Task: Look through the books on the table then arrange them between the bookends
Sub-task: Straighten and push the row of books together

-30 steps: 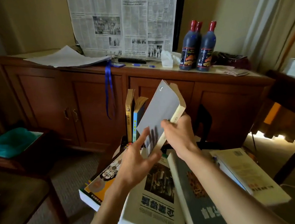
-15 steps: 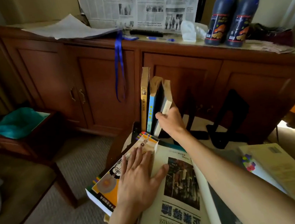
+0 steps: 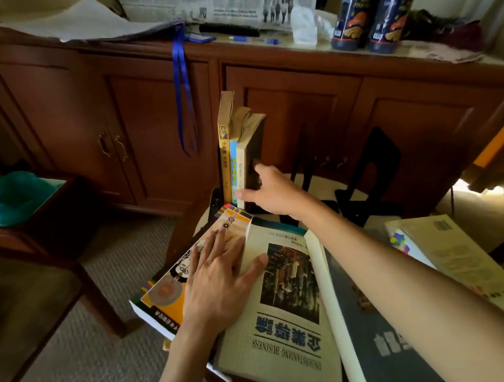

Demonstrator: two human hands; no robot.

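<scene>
Landmark: the three upright books (image 3: 242,154) at mid-frame, on the far side of the small table.

Far left of them, a teal cloth (image 3: 9,196), crumpled and soft, lies on a dark wood side table. Behind them runs a red-brown wood cabinet (image 3: 147,108) w/ panelled doors; a glossy blue ribbon (image 3: 182,82) hangs down its front.

In front & left of the upright books, the left hand (image 3: 220,285) lies flat, fingers straight and spread, on an orange book (image 3: 173,281) w/ a shiny cover and cartoon art; thumb reaches onto the cream book (image 3: 284,322) beside it, matte cover, dark photo, "Understanding Business".

The upright books: thin paperbacks, yellow spine, blue spine, pale spine, page tops browned and worn. They stand upright, touching. The right hand (image 3: 271,193) grips the pale one low down, thumb on the spine, fingers round its dark cover.

Right of them, a black bookend (image 3: 374,170), flat sheet metal w/ arched top, stands well apart. Nearer & right lie a grey-blue book (image 3: 377,333) and a pale yellow book (image 3: 469,266), both flat.
</scene>
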